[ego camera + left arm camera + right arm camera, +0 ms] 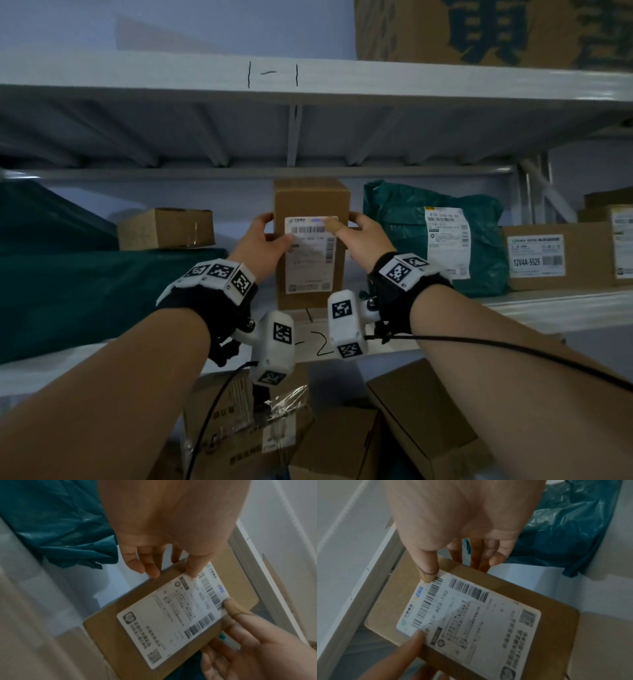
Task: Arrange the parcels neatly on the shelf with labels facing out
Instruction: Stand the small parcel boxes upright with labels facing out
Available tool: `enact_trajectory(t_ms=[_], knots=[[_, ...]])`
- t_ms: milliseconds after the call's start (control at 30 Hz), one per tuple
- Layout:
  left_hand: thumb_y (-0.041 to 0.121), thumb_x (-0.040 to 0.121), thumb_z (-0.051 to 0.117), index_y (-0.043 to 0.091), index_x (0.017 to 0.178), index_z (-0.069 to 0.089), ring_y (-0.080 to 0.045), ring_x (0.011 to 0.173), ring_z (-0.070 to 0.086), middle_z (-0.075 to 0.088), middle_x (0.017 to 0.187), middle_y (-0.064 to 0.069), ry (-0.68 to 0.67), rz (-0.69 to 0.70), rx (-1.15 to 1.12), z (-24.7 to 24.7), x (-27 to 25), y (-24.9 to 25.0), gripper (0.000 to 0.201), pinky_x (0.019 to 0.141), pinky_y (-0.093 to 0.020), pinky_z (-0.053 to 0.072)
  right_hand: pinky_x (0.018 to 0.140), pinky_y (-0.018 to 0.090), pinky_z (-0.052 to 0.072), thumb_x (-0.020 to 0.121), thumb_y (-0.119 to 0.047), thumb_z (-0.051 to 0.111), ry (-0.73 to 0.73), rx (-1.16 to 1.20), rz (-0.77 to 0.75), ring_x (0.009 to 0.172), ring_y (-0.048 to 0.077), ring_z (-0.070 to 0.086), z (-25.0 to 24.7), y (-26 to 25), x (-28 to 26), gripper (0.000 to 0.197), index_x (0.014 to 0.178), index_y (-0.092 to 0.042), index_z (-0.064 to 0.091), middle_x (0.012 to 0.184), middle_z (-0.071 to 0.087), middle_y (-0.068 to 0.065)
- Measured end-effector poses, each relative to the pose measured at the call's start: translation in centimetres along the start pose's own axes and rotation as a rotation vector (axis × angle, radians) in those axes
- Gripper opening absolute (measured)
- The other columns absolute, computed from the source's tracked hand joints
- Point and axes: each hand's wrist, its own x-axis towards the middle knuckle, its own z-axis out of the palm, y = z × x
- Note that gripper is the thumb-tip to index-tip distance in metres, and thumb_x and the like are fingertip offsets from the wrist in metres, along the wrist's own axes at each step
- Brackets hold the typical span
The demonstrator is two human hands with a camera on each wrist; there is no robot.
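Both grips, left hand (265, 236) and right hand (363, 233), clasp the upright brown cardboard box (310, 202), white label (310, 255) outward, green plastic parcel (394, 219) at three o'clock.

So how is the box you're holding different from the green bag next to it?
The held box is stiff brown cardboard; the green bag is soft, crinkly plastic. The left hand and right hand grip the box; nobody touches the bag. Both stand on the shelf with white labels facing out.

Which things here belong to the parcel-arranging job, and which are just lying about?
In the job:
- upright labelled box, gripped by left hand and right hand
- green mailer bag
- small box
- shelf

Lying about:
- large printed carton on the top shelf
- boxes below
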Motion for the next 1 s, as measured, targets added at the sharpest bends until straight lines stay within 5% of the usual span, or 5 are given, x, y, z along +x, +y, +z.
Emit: enact_trajectory(t_ms=[167, 333, 633, 800, 1000], knots=[[0.046, 0.093, 0.045, 0.015, 0.126, 0.047, -0.023, 0.086, 0.057, 0.063, 0.117, -0.011, 0.124, -0.033, 0.048, 0.8, 0.5, 0.3, 0.045, 0.08, -0.033, 0.05, 0.063, 0.012, 0.041, 0.09, -0.039, 0.057, 0.053, 0.066, -0.009, 0.081, 0.004, 0.06, -0.1, 0.2, 0.2, 0.049, 0.136, -0.025, 0.049, 0.091, 0.061, -0.009], [0.043, 0.094, 0.045, 0.015, 0.127, 0.047, -0.025, 0.091, 0.059, 0.063, 0.12, -0.012, 0.055, -0.067, 0.078, 1.9, 0.7, 0.8, 0.043, 0.077, -0.031, 0.046, 0.108, 0.042, 0.041, 0.059, -0.069, 0.05, 0.094, -0.002, 0.026, 0.127, 0.025, 0.05, 0.7, 2.2, 1.7, 0.078, 0.132, -0.041, 0.05, 0.137, 0.057, 0.002], [0.016, 0.085, 0.063, 0.021, 0.143, 0.024, -0.03, 0.099, 0.064, 0.062, 0.117, -0.016, -0.17, -0.191, 0.143, 4.3, 0.0, -0.7, 0.07, 0.076, -0.039, 0.056, 0.097, 0.039, 0.049, 0.069, -0.036, 0.066, 0.045, -0.282, 0.029, 0.113, 0.025, 0.058, -0.4, 4.3, -0.3, 0.069, 0.133, -0.028, 0.043, 0.13, 0.056, 0.006], [0.013, 0.084, 0.064, 0.025, 0.148, 0.014, -0.026, 0.083, 0.065, 0.062, 0.108, -0.013, -0.256, -0.199, 0.236, 5.2, -0.4, -1.5, 0.082, 0.067, -0.036, 0.058, 0.056, 0.022, 0.038, 0.08, -0.018, 0.066, 0.099, -0.395, -0.039, 0.085, 0.017, 0.05, -1.6, 4.7, -1.1, 0.055, 0.125, -0.02, 0.036, 0.111, 0.049, 0.005], [0.008, 0.085, 0.06, 0.018, 0.148, 0.015, -0.03, 0.092, 0.065, 0.066, 0.112, -0.018, -0.224, -0.152, 0.381, 6.3, -0.3, -2.2, 0.078, 0.073, -0.031, 0.051, 0.068, 0.03, 0.04, 0.082, -0.009, 0.06, 0.111, -0.463, -0.055, 0.082, 0.021, 0.048, -1.6, 5.6, -1.7, 0.031, 0.097, -0.017, 0.034, 0.105, 0.045, 0.006]])
